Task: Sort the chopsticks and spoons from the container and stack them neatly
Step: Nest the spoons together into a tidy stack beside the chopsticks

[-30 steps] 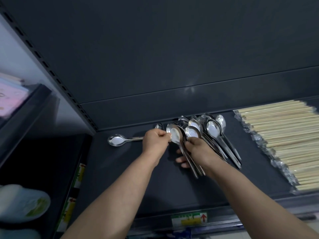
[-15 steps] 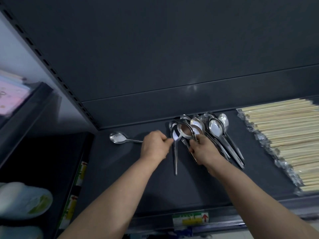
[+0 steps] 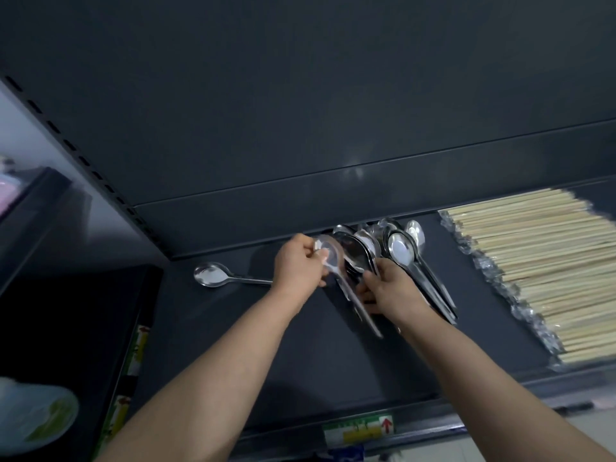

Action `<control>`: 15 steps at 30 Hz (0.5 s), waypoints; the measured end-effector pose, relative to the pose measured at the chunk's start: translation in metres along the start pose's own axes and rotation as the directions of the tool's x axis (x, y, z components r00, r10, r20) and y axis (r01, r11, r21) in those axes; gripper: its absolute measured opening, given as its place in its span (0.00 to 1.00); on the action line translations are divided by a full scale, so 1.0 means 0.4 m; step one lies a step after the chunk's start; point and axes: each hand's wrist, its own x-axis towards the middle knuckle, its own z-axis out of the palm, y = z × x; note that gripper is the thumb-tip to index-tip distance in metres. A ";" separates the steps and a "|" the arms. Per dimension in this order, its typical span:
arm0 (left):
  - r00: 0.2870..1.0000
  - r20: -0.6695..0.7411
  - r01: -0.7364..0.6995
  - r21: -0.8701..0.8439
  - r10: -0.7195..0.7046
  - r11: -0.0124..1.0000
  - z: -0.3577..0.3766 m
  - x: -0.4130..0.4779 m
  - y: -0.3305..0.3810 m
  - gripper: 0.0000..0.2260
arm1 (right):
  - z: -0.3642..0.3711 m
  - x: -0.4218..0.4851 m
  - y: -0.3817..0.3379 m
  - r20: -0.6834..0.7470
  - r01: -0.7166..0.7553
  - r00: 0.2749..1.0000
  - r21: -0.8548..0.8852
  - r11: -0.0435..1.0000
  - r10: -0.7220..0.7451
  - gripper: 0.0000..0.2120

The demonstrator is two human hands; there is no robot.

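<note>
On a dark shelf, the left hand pinches a spoon by its bowl, handle running toward the viewer and right; the right hand grips the nested spoon stack. A lone spoon lies crosswise, bowl left; wrapped chopsticks lie crosswise at right.

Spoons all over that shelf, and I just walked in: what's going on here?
A person is sorting metal spoons on a dark shelf. The left hand pinches the bowl of one spoon, while the right hand steadies the overlapping pile of spoons. One stray spoon lies apart to the left. Wrapped chopsticks lie in neat rows on the right.
</note>
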 end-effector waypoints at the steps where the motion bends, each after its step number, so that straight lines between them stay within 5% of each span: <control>1: 0.998 0.051 0.040 -0.107 -0.035 0.993 -0.001 -0.013 0.007 0.06 | 0.010 -0.001 -0.005 0.023 0.000 1.000 -0.012 1.000 0.000 0.06; 11: 0.997 -0.037 0.056 -0.236 -0.067 0.970 -0.142 -0.065 -0.055 0.10 | 0.113 -0.037 -0.033 0.358 0.105 0.933 -0.146 0.984 -0.046 0.09; 15: 0.998 -0.043 0.029 -0.149 -0.036 0.988 -0.199 -0.085 -0.099 0.05 | 0.146 -0.029 -0.037 0.473 0.167 0.881 -0.284 0.944 -0.013 0.10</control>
